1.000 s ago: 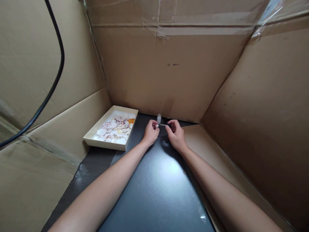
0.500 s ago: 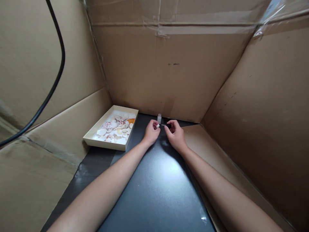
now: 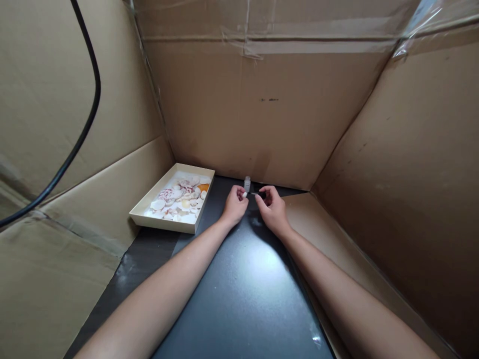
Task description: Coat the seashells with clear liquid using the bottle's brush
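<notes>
My left hand (image 3: 235,205) pinches a small white shell (image 3: 245,195) between thumb and fingers. Facing it, my right hand (image 3: 272,207) grips a small brush with a black cap-like handle (image 3: 263,195), its thin stem pointing left at the shell. The brush tip is close to the shell; whether they touch is too small to tell. Just behind the fingers a little clear glass bottle (image 3: 247,183) stands upright without a cap. To the left, a cream tray (image 3: 164,225) holds several shells (image 3: 183,191), white, reddish-patterned and one orange.
Cardboard walls (image 3: 232,114) enclose the dark table (image 3: 239,289) at the back and both sides. A flat cardboard piece (image 3: 310,214) lies along the right. A black cable (image 3: 98,85) hangs at the upper left.
Almost nothing differs. Both hands stay in place with the shell and the brush, and the brush has shifted only very slightly.
</notes>
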Action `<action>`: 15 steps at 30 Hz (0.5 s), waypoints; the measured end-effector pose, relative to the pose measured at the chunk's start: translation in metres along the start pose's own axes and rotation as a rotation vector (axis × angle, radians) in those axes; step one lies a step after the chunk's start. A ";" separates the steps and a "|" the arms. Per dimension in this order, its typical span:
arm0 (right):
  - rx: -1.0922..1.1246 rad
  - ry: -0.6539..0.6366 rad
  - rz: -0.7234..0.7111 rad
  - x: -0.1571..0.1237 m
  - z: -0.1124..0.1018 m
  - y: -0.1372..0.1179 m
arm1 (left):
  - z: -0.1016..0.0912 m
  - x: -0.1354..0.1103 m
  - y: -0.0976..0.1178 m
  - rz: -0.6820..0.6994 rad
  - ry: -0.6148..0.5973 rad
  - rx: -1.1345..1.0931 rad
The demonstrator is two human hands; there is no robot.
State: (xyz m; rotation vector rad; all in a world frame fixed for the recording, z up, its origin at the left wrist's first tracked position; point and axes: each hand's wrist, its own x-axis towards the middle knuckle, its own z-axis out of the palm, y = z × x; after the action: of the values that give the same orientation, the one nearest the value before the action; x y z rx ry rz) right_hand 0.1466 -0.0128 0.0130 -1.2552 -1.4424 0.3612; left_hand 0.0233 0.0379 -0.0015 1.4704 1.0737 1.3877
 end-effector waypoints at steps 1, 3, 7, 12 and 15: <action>0.004 -0.003 0.004 0.000 0.000 0.000 | 0.000 0.000 0.000 -0.001 -0.001 -0.001; 0.025 -0.025 0.013 0.000 0.000 0.001 | 0.000 0.000 -0.001 0.000 -0.006 -0.006; 0.015 -0.036 0.013 0.000 0.001 0.001 | 0.000 0.000 0.000 -0.009 -0.017 0.001; 0.013 -0.028 -0.003 0.000 0.001 -0.001 | 0.000 -0.001 0.002 0.005 -0.033 0.032; 0.025 -0.055 -0.004 0.000 0.001 0.000 | 0.001 -0.001 0.004 -0.009 -0.038 0.034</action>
State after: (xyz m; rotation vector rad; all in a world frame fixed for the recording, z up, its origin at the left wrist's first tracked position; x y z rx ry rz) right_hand 0.1456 -0.0124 0.0126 -1.2309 -1.4825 0.4125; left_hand 0.0239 0.0356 0.0014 1.5085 1.0833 1.3355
